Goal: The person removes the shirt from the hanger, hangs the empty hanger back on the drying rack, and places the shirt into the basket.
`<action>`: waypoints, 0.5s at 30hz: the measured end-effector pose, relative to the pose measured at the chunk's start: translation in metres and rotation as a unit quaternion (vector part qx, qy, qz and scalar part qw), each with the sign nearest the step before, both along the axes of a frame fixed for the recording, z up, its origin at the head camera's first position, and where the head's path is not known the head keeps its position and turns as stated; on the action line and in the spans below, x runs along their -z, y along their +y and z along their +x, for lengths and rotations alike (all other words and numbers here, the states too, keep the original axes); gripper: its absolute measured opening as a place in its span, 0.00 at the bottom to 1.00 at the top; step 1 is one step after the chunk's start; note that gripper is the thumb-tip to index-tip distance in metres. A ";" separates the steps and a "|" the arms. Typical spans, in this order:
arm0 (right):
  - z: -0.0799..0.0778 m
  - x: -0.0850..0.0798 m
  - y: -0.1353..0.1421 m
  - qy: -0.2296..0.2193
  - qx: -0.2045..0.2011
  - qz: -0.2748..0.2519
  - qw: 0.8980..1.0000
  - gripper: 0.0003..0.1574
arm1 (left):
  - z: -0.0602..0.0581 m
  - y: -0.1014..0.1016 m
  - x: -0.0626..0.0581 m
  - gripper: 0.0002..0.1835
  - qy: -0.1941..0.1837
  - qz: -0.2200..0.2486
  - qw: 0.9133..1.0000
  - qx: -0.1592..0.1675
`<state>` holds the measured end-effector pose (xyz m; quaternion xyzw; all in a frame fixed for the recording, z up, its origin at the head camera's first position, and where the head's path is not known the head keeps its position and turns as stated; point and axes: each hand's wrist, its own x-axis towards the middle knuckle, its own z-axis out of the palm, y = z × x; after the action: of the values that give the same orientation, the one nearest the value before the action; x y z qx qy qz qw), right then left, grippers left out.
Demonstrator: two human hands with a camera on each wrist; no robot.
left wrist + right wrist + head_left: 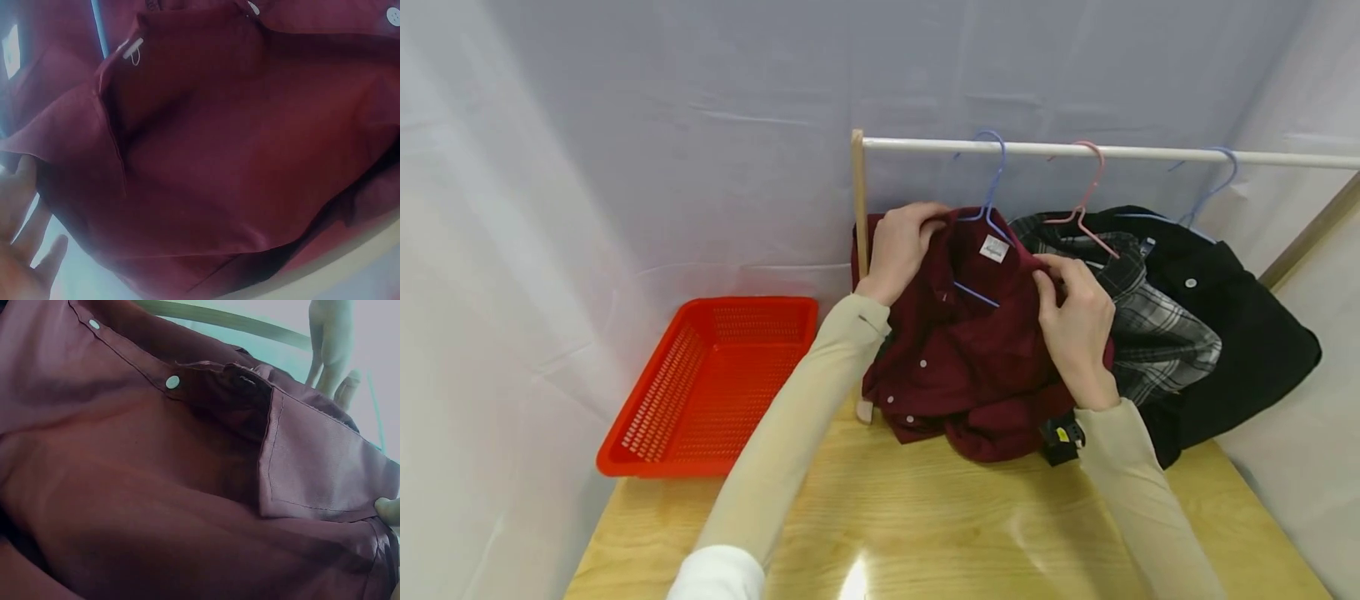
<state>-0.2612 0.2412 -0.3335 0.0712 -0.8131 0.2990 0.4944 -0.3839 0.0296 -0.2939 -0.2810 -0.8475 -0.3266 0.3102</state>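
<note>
A maroon button-up shirt (992,358) hangs on a blue wire hanger (998,171) hooked over the white rail. Its collar stands spread, with a white label (994,248) inside the neck. My left hand (897,250) grips the collar's left side. On the other side, my right hand (1078,321) pinches the collar edge between thumb and fingers. Cloth hides some fingertips. The open front of the shirt (206,169) fills the left wrist view. In the right wrist view, a collar flap (312,456) and small white buttons show, with the left hand (331,344) beyond.
A plaid shirt (1172,333) on a pink hanger (1097,171) and a black garment (1247,333) on another blue hanger (1213,187) hang at right. The rail (925,145) has a wooden post (859,192). A red plastic basket (647,392) stands left on the wooden table (925,517).
</note>
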 end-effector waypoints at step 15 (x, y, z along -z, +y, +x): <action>0.005 -0.009 0.004 0.011 0.002 -0.010 1.000 0.12 | 0.005 0.003 -0.016 0.11 0.016 -0.011 1.000 0.010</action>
<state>-0.2558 0.2454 -0.3243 0.0674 -0.8048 0.3052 0.5046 -0.3793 0.0326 -0.2775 -0.2979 -0.8432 -0.3151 0.3177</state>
